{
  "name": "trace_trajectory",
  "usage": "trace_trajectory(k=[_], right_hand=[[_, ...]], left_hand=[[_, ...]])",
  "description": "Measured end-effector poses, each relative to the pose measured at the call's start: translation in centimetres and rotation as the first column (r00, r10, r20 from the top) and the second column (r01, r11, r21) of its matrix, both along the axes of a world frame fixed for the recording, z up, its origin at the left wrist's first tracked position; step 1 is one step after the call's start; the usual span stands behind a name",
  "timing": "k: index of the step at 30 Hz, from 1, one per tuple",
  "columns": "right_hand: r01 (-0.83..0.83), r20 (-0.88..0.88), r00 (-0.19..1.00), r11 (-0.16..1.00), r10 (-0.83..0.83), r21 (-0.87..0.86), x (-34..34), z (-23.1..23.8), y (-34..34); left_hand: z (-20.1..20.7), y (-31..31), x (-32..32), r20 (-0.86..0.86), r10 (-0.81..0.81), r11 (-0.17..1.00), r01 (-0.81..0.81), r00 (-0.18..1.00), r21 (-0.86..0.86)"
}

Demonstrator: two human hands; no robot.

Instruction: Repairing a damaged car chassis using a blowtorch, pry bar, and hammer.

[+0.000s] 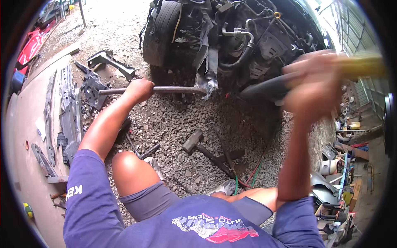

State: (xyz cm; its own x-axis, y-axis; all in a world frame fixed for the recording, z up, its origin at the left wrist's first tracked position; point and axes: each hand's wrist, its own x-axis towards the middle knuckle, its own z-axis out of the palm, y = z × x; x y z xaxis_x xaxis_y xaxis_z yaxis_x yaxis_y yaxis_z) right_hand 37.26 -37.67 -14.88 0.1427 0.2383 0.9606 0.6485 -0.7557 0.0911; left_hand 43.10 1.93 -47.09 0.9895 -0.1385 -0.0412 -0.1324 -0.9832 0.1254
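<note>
My left hand [140,90] is closed around a long metal bar [178,89]. The bar's right end meets the bent, torn metal rail [206,78] at the front of a stripped car [256,41]. Raised on the right, my right hand [312,84] is smeared by motion. It grips a long-handled tool [359,67], yellow on the right and dark on the left; its head cannot be made out. Between my feet, a sledgehammer [193,141] with a dark handle lies on the gravel.
Removed metal car parts [70,107] lie on the concrete at left, near a black bracket [109,62]. The car's front tyre [162,35] stands ahead. Red and green hoses [248,182] cross the gravel by my right foot. Parts and tools clutter the right side [331,194].
</note>
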Motion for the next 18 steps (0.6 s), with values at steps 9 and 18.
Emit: trace_trajectory(k=[9,18], right_hand=[[-0.095,-0.994,-0.041,0.990,0.103,0.106,-5.6,-14.4,-2.9],[0.241,-0.863,-0.153,0.865,0.482,0.440,-9.4,-8.0,-4.7]], left_hand=[[-2.4,2.6,-5.3,-0.019,0.214,0.927,-0.210,0.977,-0.312],[0.6,1.7,-3.7,-0.004,0.116,0.975,-0.114,0.993,-0.191]])
